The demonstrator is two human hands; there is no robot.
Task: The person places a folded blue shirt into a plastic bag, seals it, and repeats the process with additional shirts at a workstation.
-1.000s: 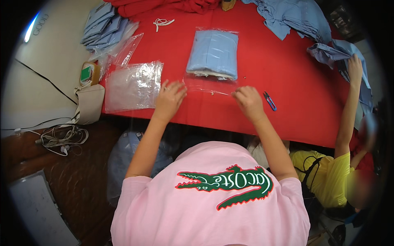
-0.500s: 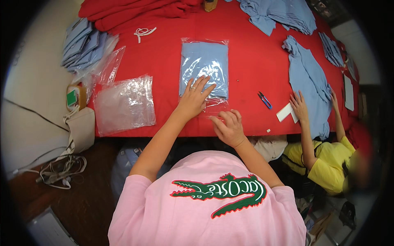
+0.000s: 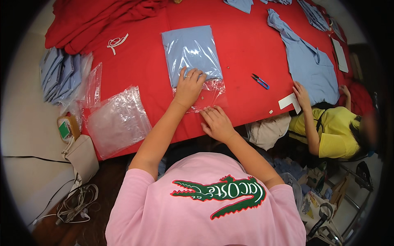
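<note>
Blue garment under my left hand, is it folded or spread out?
Folded: the blue garment forms a compact rectangle inside a clear plastic bag, with your left hand resting over its near end.

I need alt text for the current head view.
A person's left hand rests on a clear plastic bag holding a folded light-blue garment, right hand at the bag's near edge, on a red table. Flat clear bags lie left, thread snips right.

Blue snips (image 3: 261,83) lie on the red tabletop (image 3: 246,45), with a looped white cord (image 3: 117,43) near bunched red cloth (image 3: 94,20)
</note>
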